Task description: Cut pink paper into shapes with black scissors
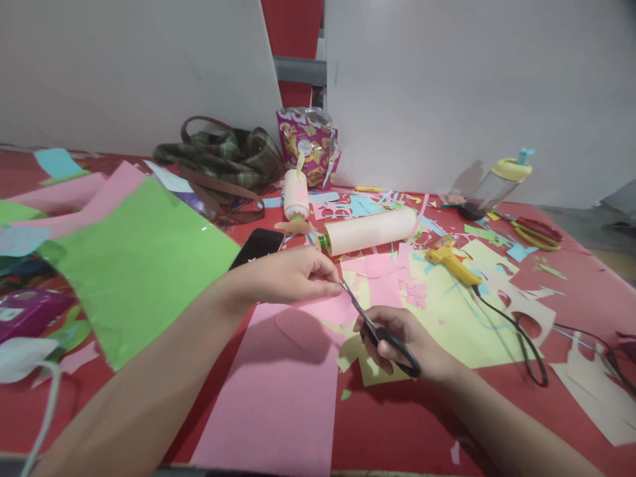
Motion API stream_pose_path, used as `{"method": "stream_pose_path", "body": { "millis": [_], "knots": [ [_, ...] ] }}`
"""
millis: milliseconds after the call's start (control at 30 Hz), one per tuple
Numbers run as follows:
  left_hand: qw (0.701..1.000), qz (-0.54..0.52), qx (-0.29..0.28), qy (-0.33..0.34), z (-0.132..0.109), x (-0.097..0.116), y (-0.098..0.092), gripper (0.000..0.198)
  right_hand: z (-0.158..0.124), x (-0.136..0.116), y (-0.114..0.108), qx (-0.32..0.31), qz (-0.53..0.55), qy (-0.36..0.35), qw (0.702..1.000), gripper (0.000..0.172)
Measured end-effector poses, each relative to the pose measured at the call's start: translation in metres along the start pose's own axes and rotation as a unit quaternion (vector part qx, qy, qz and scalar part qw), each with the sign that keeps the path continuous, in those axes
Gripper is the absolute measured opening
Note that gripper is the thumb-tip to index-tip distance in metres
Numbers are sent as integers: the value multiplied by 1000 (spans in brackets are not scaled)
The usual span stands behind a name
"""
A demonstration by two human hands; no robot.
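My right hand (397, 338) grips a pair of black-handled scissors (373, 324), with the blades pointing up and to the left. The blade tips reach the fingertips of my left hand (303, 275), which is closed in a pinch. Whatever lies between those fingers is too small to make out. Beneath both hands lies a sheet of pink paper (278, 397), with yellow paper pieces (382, 368) beside it. Just beyond my left hand are a cream paper-covered roll (372, 230) and a smaller upright one (297, 192). A black phone (258, 246) lies partly behind my left wrist.
A yellow glue gun (454, 264) with a black cord rests on yellow paper at the right. Beyond it are a tilted clear bottle (497, 189) and red-handled pliers (536, 230). Green paper (144, 258) covers the left. A plaid bag (223, 156) and snack packet (309, 142) stand behind.
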State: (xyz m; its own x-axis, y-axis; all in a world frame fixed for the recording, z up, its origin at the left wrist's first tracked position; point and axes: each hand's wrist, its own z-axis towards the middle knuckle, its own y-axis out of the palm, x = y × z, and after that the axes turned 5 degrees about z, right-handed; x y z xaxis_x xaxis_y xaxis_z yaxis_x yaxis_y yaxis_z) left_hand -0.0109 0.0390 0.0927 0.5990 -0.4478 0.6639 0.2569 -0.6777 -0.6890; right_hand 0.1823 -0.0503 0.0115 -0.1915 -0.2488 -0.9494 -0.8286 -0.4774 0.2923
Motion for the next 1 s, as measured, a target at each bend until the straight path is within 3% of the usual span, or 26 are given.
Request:
{"method": "stream_pose_path", "body": {
  "millis": [500,1000],
  "knots": [
    [999,33,3,9,-2,0,-2,23,0,0,-1,3,-1,11,1000,38],
    [998,40,-35,16,-3,-7,-3,28,-1,1,1,7,44,48,998,37]
  ]
}}
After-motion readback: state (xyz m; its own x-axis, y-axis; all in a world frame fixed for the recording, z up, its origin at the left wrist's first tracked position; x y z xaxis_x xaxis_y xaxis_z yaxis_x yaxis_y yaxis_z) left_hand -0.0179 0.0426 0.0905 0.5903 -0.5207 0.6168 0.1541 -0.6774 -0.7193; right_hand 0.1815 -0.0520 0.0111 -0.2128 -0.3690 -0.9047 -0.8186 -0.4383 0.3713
